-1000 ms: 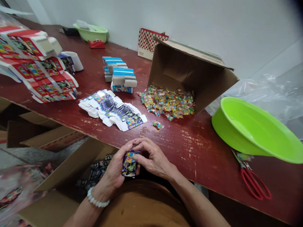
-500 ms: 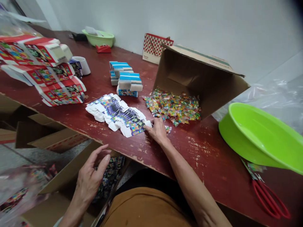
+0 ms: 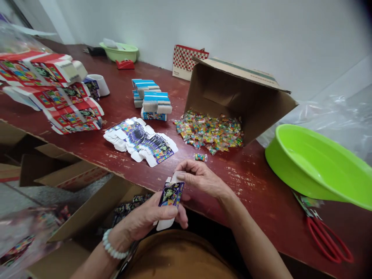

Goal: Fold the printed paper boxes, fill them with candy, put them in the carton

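Note:
A small purple candy box (image 3: 171,195) with white end flaps is held in front of my body, just off the table edge. My left hand (image 3: 158,213) grips its lower part, thumb across the printed face. At its top end, my right hand (image 3: 200,179) pinches a white flap. Behind my hands a fanned row of flat purple boxes (image 3: 139,139) lies on the table. One wrapped candy (image 3: 200,157) sits alone beyond my right hand. More wrapped candies (image 3: 212,131) spill from a tipped cardboard carton (image 3: 261,108).
Banded red boxes (image 3: 72,93) are stacked at the left, blue box bundles (image 3: 155,101) at the back. A green basin (image 3: 279,162) and red-handled scissors (image 3: 328,238) lie right. Below the table edge, an open carton (image 3: 84,213) holds dark packets.
My right hand has drawn back from the fanned row toward my body with one purple box. My left hand has moved right and closed on that box's lower part.

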Motion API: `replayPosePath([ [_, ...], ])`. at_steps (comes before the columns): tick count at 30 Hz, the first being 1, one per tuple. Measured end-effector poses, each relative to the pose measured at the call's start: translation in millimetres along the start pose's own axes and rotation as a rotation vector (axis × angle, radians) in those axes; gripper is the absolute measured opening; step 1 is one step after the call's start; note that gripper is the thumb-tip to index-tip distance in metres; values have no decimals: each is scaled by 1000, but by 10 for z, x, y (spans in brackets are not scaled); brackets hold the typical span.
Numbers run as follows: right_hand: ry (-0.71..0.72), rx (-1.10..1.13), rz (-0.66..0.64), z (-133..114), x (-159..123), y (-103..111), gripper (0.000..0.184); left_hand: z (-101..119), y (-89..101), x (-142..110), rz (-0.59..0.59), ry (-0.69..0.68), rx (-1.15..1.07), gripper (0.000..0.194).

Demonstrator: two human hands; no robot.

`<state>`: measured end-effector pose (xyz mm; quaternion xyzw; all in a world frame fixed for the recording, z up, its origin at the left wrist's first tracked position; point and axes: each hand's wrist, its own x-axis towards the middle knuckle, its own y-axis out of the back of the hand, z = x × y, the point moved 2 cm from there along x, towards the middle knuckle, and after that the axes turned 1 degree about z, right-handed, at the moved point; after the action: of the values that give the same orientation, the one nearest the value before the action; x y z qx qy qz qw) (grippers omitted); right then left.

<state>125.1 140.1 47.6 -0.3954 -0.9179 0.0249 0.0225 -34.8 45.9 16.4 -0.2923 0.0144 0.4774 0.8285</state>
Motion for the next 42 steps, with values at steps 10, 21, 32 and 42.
replayPosePath([
  [10, -10, 101, 113, 118, -163, -139, 48, -33, -116, 105, 376, -191, 40, 27],
  [21, -19, -256, 521, 160, -273, -201, 16, -56, -60, 207, 683, -406, 101, 59],
  [32, 52, -21, 445, 368, -265, -249, 22, -2, -37, 83, 718, -393, 217, 35],
  [42, -67, 252, 429, 338, -200, -212, 39, -13, -86, 144, 651, -354, -40, 56],
])
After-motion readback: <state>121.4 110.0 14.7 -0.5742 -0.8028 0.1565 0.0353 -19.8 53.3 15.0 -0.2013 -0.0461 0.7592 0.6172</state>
